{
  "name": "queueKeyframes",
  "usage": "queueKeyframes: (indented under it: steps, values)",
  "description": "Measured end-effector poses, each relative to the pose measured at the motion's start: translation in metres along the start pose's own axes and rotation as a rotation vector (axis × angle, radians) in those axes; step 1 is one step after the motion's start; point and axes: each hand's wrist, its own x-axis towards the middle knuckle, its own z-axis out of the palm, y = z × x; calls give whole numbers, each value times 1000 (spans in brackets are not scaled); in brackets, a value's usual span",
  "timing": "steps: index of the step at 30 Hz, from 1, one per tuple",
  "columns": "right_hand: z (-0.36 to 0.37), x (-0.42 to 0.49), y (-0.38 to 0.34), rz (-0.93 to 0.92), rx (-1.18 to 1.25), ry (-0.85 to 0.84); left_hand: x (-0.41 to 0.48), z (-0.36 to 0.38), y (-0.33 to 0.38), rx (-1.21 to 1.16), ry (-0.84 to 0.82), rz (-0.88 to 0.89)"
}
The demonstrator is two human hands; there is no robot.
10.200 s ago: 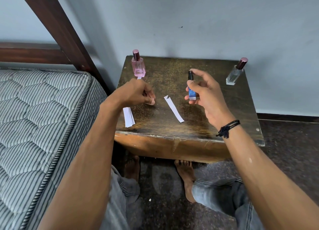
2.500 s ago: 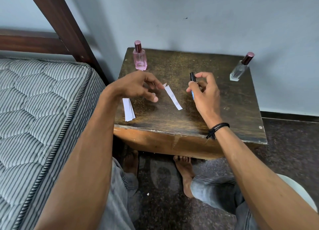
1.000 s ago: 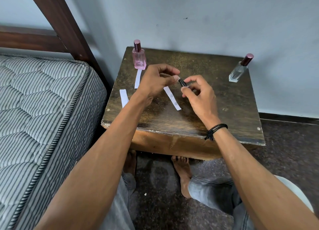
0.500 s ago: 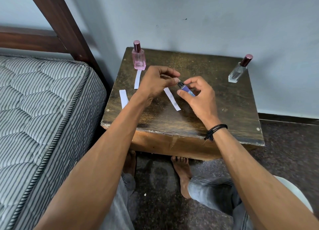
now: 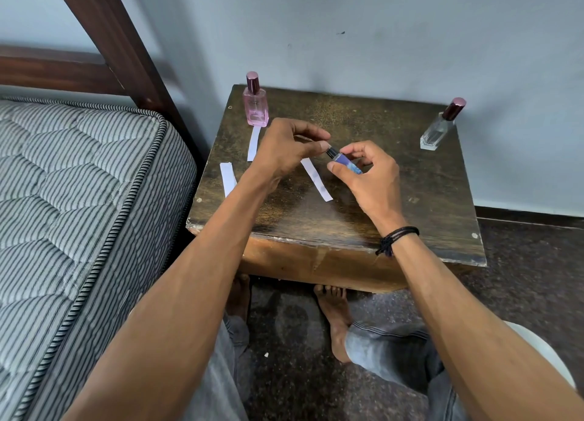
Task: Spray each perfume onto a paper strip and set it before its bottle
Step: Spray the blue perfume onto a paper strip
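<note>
Blue bottle [image 5: 346, 164]: held tilted above the table, just right of the frame's centre, between the two hands.
Right hand [image 5: 369, 174]: curled round the bottle's body, which is pinched between thumb and fingertips.
Left hand [image 5: 284, 150]: curled, with the bottle's black cap [image 5: 331, 152] pinched by thumb and forefinger.
Centre strip [image 5: 317, 180]: laid diagonally on the table [image 5: 410, 199], below the bottle and between the wrists.
Pink bottle [image 5: 255, 104]: stood upright at upper left of the table, with a strip [image 5: 253, 144] laid before it.
Spare strips [image 5: 228, 179]: laid near the table's left edge.
Clear bottle [image 5: 437, 130]: stood at upper right, well apart from the hands.
</note>
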Motion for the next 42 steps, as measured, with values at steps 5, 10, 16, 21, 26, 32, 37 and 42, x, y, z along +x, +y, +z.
queueKeyframes:
  steps: [5, 10, 16, 21, 26, 32, 37, 42]
  values:
    - [-1, 0, 0, -1, -1, 9, 0, 1, -1, 29, 9, 11]
    - [-1, 0, 0, 6, -1, 10, 1, 1, -2, 53, 28, 16]
    - [-1, 0, 0, 8, 13, 18, 2, 3, -3, 57, 35, 25]
    - [-1, -1, 0, 12, 0, 16, 2, 3, -3, 55, 32, 14]
    - [-2, -1, -1, 11, -5, 14, 3, 3, -4, 52, 34, 9]
    - [-2, -1, 0, 20, -8, 17, 3, 5, -7, 58, 31, 5]
    - [-2, -1, 1, 24, -13, 19, 3, 4, -7, 41, 21, 3]
    - [-1, -2, 2, 13, -28, 30, 4, 6, -9, 68, 32, 8]
